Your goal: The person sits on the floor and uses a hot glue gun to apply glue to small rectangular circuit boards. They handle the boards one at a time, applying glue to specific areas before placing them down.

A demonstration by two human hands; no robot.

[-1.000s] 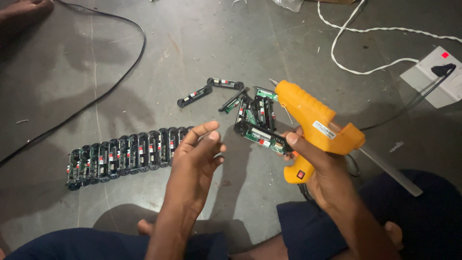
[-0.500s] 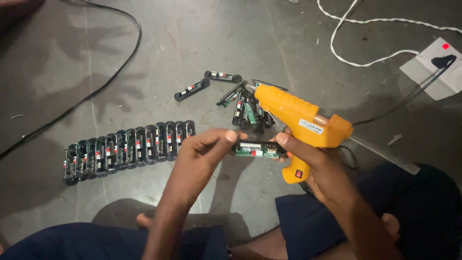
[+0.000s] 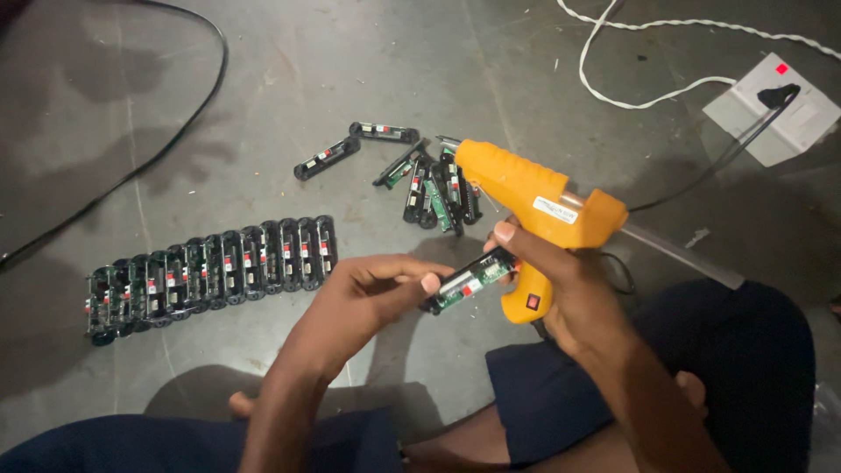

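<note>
Both hands have drawn closer to the body since a second ago, and the left hand (image 3: 368, 293) now pinches one end of the small green circuit board (image 3: 469, 282), so the work is on this piece. Its other end seems pressed under the right hand (image 3: 569, 289), which is clamped on the orange glue gun (image 3: 534, 197). Beyond the gun lies a loose pile of boards (image 3: 434, 188); left of it, the joined row (image 3: 210, 267).

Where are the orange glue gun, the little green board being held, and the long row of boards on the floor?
orange glue gun (image 3: 526, 188): head view, on its barrel.
little green board (image 3: 467, 282): head view, on its middle, between the hands.
row of boards (image 3: 210, 267): head view, mid-row.
</note>
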